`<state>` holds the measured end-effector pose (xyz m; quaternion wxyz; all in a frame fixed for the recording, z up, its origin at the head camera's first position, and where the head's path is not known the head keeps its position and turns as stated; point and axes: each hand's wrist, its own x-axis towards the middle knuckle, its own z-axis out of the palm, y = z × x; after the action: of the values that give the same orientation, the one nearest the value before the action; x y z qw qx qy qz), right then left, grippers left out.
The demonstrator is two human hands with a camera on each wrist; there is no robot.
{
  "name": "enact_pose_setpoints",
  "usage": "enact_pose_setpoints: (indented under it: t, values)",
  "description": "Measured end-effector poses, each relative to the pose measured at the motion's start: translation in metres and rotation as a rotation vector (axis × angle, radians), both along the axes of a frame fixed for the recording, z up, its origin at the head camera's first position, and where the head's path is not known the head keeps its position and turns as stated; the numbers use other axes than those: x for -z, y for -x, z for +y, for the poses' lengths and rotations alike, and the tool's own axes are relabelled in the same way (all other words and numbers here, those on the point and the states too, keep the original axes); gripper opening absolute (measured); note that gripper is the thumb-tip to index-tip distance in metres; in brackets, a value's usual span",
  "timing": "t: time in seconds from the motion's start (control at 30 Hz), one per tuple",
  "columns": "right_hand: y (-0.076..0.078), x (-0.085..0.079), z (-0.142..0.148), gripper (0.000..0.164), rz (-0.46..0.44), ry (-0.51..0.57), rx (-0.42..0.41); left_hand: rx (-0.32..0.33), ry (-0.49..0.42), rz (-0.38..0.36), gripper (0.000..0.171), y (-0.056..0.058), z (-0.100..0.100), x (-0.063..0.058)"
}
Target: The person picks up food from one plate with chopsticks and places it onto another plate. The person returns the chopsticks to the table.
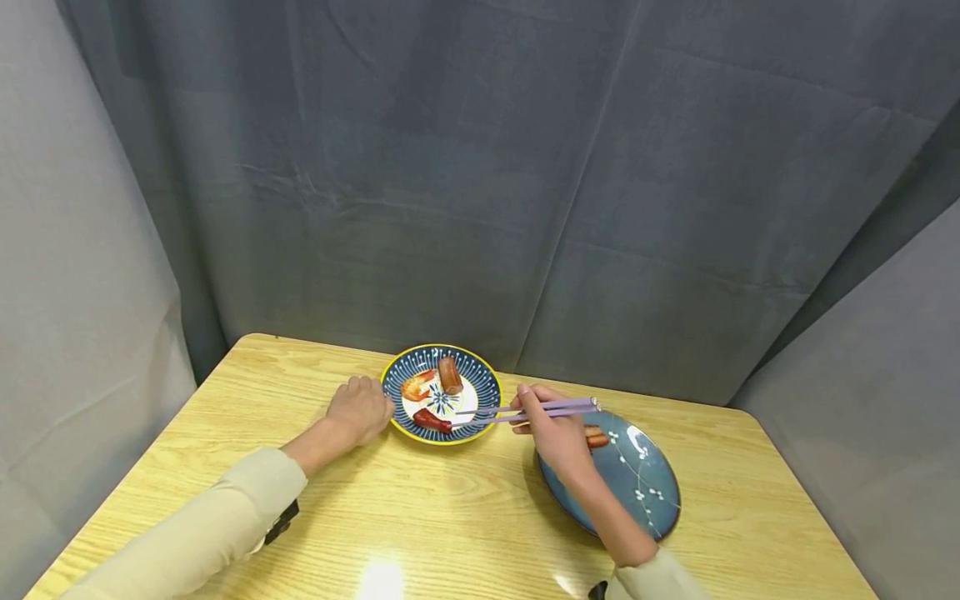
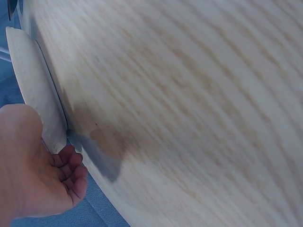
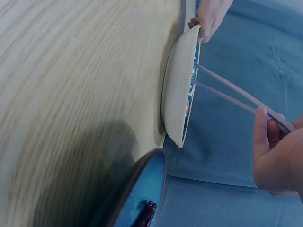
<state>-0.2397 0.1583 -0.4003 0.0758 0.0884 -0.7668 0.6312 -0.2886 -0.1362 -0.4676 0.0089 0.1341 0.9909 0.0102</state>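
Observation:
My left hand holds the left rim of a blue-patterned, yellow-rimmed plate, its fingers curled at the edge in the left wrist view. On this plate lie a brown block-like food piece, an orange-and-white shrimp-like piece and a dark red drumstick-like piece. My right hand grips a pair of lilac chopsticks. Their slightly parted tips reach over the plate, beside the dark red piece's right end; whether they touch it, I cannot tell.
A larger blue plate with a white blossom pattern stands at the right, partly under my right forearm. A brownish food piece shows on it beside my wrist. The wooden table backs onto a grey curtain.

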Motion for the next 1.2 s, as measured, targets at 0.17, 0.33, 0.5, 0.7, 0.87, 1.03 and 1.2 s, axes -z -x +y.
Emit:
enact_pose_setpoints:
  t: [0.17,0.33,0.5,0.7,0.87,1.03,1.2]
  values:
    - [0.004,0.006,-0.004,0.032,-0.005,0.018,-0.008,-0.009,-0.025,0.009,0.031,-0.002,0.0,0.0]
    - [0.008,0.011,-0.008,0.033,-0.017,0.007,-0.022,-0.006,-0.019,0.019,0.031,-0.002,0.0,0.0]
    - [0.01,0.014,-0.012,0.03,-0.026,-0.007,-0.016,0.014,0.002,0.013,0.028,-0.004,0.003,-0.001]
    - [0.011,0.017,-0.015,0.031,-0.027,-0.035,-0.005,-0.005,-0.037,0.024,0.03,-0.003,0.004,0.0]
    - [0.01,0.018,-0.017,0.031,-0.037,-0.053,0.002,-0.026,-0.072,0.026,0.034,-0.001,0.006,0.0]
    - [-0.001,0.002,-0.024,0.031,-0.053,-0.076,0.002,-0.021,-0.045,0.022,0.034,-0.001,0.006,-0.001]
    - [-0.004,-0.003,-0.027,0.03,-0.039,-0.077,-0.003,-0.027,-0.051,0.011,0.034,-0.001,0.006,-0.001]
